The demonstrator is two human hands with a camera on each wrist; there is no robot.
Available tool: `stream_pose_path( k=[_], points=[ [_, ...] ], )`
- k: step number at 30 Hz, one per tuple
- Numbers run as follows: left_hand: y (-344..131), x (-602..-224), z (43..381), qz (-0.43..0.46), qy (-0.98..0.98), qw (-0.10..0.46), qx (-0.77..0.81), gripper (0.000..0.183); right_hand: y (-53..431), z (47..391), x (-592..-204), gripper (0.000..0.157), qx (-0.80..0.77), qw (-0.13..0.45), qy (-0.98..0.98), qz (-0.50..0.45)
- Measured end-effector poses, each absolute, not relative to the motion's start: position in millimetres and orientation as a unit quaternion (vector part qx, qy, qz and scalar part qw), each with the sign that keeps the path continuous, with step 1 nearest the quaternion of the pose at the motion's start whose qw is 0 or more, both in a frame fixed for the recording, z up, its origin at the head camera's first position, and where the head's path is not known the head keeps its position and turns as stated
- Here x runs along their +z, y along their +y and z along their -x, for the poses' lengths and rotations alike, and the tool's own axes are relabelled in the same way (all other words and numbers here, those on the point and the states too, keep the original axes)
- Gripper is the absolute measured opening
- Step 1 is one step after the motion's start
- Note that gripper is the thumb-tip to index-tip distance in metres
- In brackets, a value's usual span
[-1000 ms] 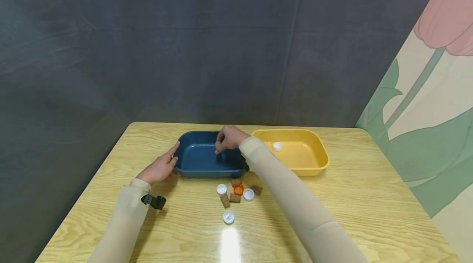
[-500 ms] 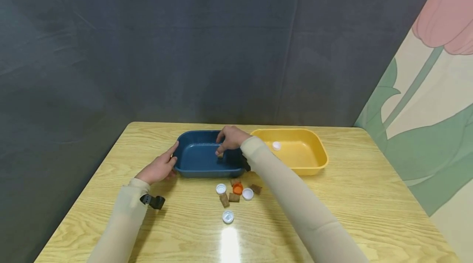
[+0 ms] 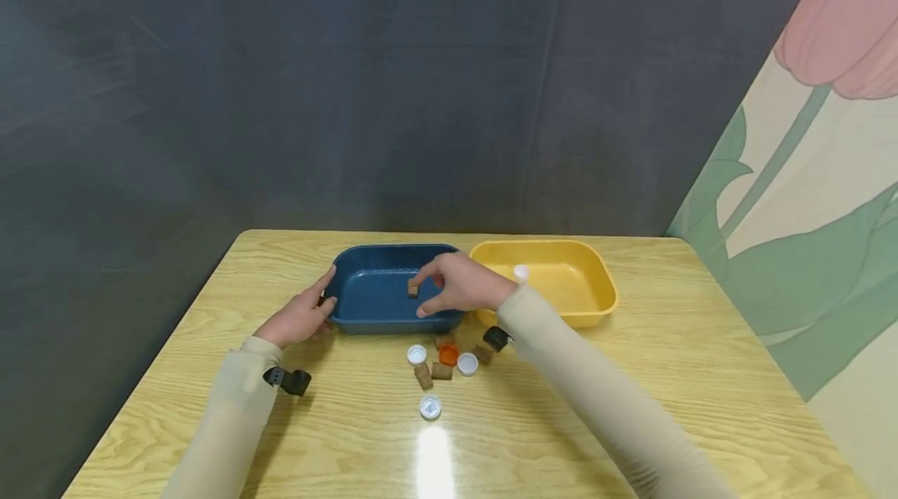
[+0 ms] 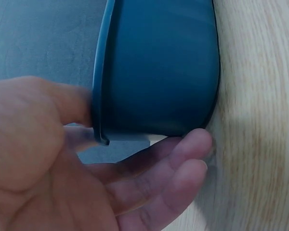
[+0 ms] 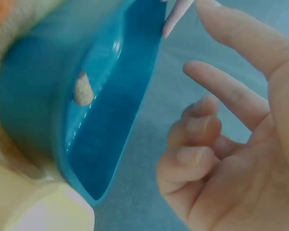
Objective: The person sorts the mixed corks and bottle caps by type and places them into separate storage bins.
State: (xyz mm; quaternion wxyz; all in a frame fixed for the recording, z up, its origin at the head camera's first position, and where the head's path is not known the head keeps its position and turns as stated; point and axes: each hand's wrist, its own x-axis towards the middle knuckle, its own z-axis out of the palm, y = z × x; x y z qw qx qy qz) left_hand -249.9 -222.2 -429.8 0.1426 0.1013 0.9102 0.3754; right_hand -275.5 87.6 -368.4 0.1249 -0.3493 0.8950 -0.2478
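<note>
My left hand (image 3: 298,320) holds the left end of a blue plastic tray (image 3: 393,327). In the left wrist view, some of its fingers pass behind the tray's rim (image 4: 99,96) while others lie under the outer end wall. Above the tray's right part is my right hand (image 3: 466,283), its thumb and index finger spread apart with nothing between them. Inside the tray a brown cork (image 3: 412,290) sits on the floor, just left of that hand's fingertips. The right wrist view shows the cork (image 5: 83,90) standing apart from the fingers.
A yellow tray (image 3: 606,308) with a white bottle cap (image 3: 521,273) inside stands right of the blue one. In front lie several corks (image 3: 442,371), an orange cap (image 3: 448,355) and white caps (image 3: 431,407). A dark cloth (image 3: 393,93) hangs behind the table.
My right thumb and fingers have parted and let go of the cork, which stays in the blue tray. The right hand has moved right and slightly nearer. My left hand keeps its place.
</note>
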Motion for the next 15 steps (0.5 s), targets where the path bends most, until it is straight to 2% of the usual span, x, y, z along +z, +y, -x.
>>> stream_pose_path(
  k=[10, 15],
  points=[
    [-224, -429, 249, -0.1, 0.91, 0.143, 0.375, 0.073, 120, 219, -386, 0.037, -0.275, 0.127, 0.869, 0.39],
    [-220, -430, 250, -0.089, 0.901, 0.161, 0.392, 0.092, 126, 208, -410, 0.041, -0.287, 0.132, 0.865, 0.389]
  ],
)
